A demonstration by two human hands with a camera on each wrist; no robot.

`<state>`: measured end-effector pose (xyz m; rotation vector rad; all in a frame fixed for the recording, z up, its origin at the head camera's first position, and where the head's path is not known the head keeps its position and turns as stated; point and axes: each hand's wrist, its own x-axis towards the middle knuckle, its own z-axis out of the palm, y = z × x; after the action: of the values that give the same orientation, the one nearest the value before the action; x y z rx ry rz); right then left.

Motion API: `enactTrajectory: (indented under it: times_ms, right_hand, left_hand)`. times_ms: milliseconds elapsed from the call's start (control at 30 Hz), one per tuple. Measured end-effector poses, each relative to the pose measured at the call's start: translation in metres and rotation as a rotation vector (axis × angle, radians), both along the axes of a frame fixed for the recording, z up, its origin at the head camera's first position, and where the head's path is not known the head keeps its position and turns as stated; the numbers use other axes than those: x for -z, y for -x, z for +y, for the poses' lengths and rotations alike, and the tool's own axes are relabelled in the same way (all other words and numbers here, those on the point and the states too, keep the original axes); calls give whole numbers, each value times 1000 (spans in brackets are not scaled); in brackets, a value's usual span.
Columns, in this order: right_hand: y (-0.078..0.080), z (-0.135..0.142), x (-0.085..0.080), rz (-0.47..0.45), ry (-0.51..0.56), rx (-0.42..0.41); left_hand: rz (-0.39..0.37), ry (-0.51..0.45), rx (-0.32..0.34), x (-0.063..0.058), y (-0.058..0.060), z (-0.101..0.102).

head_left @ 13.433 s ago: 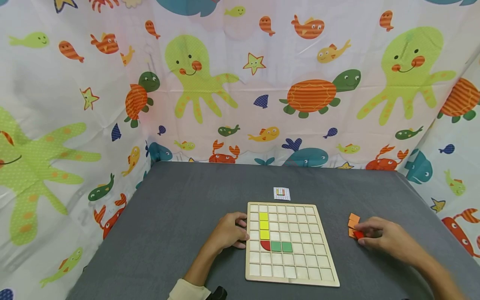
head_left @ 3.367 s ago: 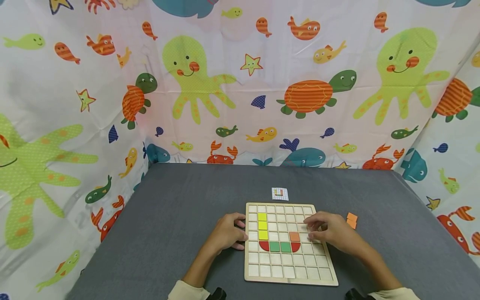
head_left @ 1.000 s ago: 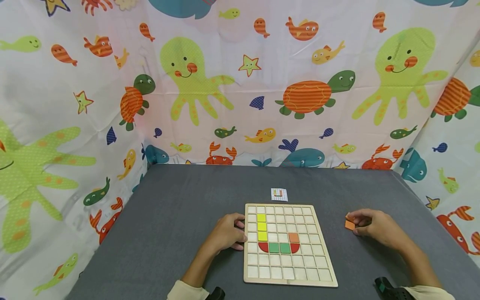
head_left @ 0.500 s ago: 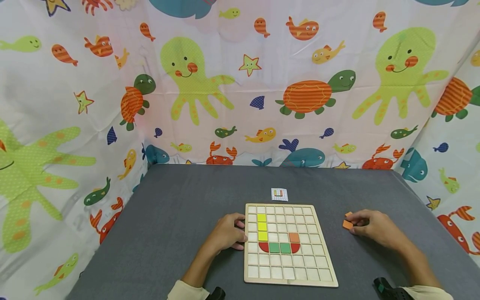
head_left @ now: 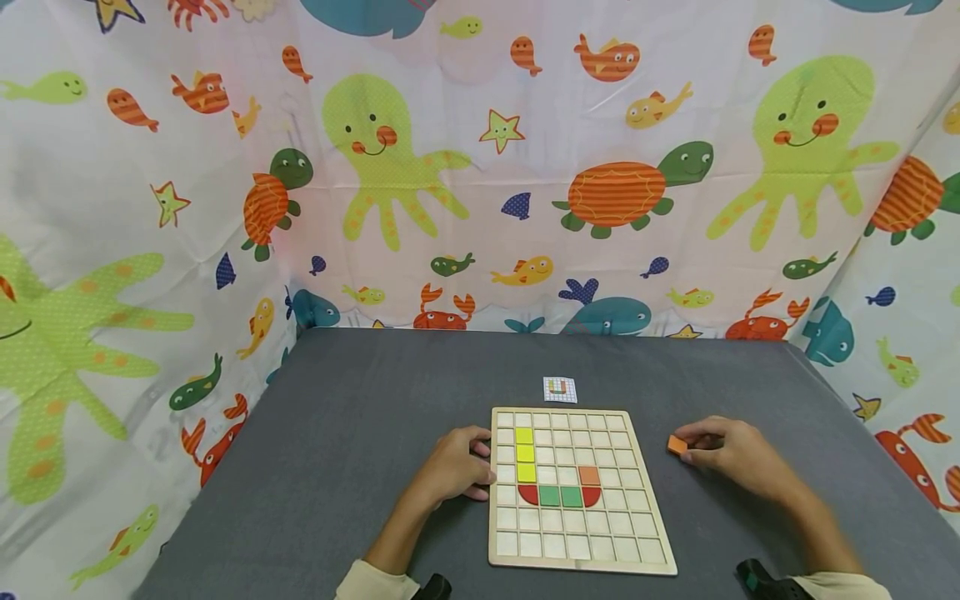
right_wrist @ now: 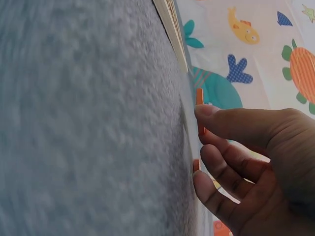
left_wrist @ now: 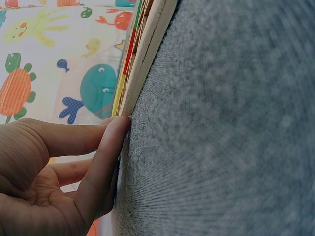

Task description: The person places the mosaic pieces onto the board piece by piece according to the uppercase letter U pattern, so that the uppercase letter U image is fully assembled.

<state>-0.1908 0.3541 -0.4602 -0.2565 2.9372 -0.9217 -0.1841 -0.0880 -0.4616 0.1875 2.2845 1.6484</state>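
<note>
My left hand (head_left: 455, 462) rests at the left edge of a pale wooden grid board (head_left: 551, 546), its thumb and fingertips touching the rim. Several yellow squares (head_left: 526, 454), two red quarter-rounds (head_left: 528, 495), two green squares (head_left: 560, 497) and one orange square (head_left: 588, 476) lie in the cells. To the right of the board, my right hand (head_left: 731, 450) pinches an orange square tile (head_left: 677, 445) between thumb and index finger. A second orange tile (right_wrist: 196, 165) shows under the fingers in the right wrist view; whether it touches them I cannot tell.
A small card with a coloured pattern (head_left: 559, 389) lies behind the board. Dark grey cloth (head_left: 390, 375) covers the table. A curtain printed with sea animals (head_left: 450, 167) stands behind and at both sides.
Over the span, a red quarter-round and an orange square have come onto the board. In the last second, my right hand slides leftward with an orange tile. My left hand stays put.
</note>
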Motion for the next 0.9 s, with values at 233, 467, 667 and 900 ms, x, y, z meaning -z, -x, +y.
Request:
enactTrajectory:
  times_ms: [233,467,667,900]
  right_hand:
    - [0,-13,2,46,33,-21]
    - [0,-28,0,43,57,-37]
    - [1,-41,-2,99,71,-89]
    - [2,-56,-5,83,125,-121]
  left_hand:
    - [-4,-5,2,1,0,0]
    - [-3,0,-1,2,1,0]
    - [-1,2,-3,0,0,0]
    - [-6,4,-5,0,0,0]
